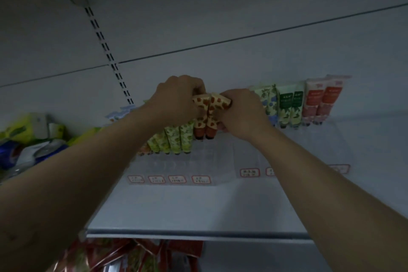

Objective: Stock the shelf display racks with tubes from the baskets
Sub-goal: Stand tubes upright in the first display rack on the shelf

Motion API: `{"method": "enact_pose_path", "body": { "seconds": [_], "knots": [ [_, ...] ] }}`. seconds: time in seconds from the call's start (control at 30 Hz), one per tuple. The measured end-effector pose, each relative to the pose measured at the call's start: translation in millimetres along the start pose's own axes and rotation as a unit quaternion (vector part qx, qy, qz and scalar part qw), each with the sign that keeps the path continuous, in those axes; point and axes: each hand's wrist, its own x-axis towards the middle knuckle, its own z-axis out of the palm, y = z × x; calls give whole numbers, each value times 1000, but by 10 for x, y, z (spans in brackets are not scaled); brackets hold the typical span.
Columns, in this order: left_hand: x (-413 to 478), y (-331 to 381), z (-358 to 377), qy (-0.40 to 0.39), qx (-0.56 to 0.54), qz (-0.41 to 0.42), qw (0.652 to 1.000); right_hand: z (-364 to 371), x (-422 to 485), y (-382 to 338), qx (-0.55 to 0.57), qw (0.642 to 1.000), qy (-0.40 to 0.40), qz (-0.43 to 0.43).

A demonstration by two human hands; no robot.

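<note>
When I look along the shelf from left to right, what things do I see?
Soft packets → light green tubes → orange spotted tubes, held by left hand and right hand → blue-flowered tubes → dark green tubes → red-labelled tubes.

You're stretching both forearms up from the lower corners to frame ctr; L hand (176,97) & R hand (241,112) are curling fingers, pinching tops of the orange-spotted tubes (206,118).
</note>
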Motion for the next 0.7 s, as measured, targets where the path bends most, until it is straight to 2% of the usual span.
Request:
{"method": "enact_pose_path", "body": {
  "seconds": [0.17, 0.27, 0.53, 0.7],
  "knots": [
    [89, 154, -121, -34, 175, 26, 984, -42, -77, -11, -51, 998, 25, -38],
    [124, 236, -161, -64, 236, 63, 967, -17, -121, -12, -36, 997, 41, -46],
    [158, 193, -143, -92, 240, 59, 965, 48, -169, -21, -60, 995, 38, -67],
    [157, 105, -133, -65, 202, 37, 976, 15, -189, -53, -99, 990, 8, -102]
  ]
}}
